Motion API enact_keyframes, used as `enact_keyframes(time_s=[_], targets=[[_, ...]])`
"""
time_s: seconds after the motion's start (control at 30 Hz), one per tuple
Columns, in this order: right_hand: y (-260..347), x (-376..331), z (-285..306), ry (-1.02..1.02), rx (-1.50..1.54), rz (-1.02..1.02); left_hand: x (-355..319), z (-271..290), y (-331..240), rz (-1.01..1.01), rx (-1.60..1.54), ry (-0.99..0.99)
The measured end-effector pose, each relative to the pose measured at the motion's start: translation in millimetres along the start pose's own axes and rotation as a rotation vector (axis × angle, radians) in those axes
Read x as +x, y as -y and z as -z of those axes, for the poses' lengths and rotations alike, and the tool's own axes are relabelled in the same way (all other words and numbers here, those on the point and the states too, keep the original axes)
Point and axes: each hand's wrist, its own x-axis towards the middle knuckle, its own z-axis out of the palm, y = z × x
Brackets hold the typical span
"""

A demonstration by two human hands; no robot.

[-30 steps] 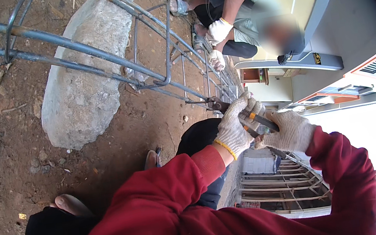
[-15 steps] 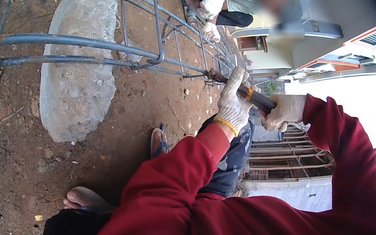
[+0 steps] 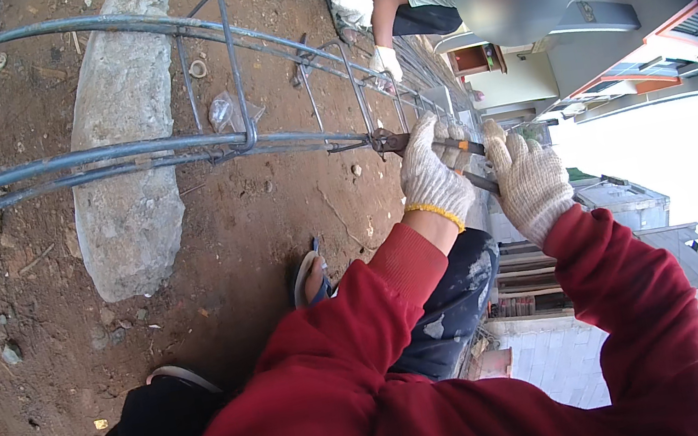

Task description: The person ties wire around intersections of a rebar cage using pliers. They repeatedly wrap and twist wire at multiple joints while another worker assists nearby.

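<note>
- Left hand (image 3: 433, 175), in a knitted white cotton glove with a yellow cuff, is wrapped around the handle of the pincers (image 3: 434, 145).
- Right hand (image 3: 531, 181), gloved alike, is curled around the other dark handle, just beside the left at its 3 o'clock.
- The pincers' metal head bites a joint on the rebar cage (image 3: 169, 152), a long frame of grey ribbed steel bars and square stirrups, at 10 o'clock from the hands.
- A rough, elongated grey stone (image 3: 125, 164) lies on reddish-brown dirt under the cage.
- A co-worker's gloved hand (image 3: 351, 1) touches the cage at 12 o'clock.
</note>
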Motion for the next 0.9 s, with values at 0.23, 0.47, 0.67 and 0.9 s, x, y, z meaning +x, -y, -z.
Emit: enact_keyframes(time_s=[0.23,0.47,0.67,0.9], targets=[[-23,20,-61,1.796,2.223,-0.012,7,40,-6,0.027,0.065,0.31],[-10,12,-114,0.69,1.309,0.14,18,59,-3,-0.132,0.383,0.229],[33,7,-138,0.431,0.885,0.242,44,112,-2,-0.334,0.389,-0.348],[88,66,-189,0.552,0.845,0.451,8,138,-26,0.109,1.715,-0.061]])
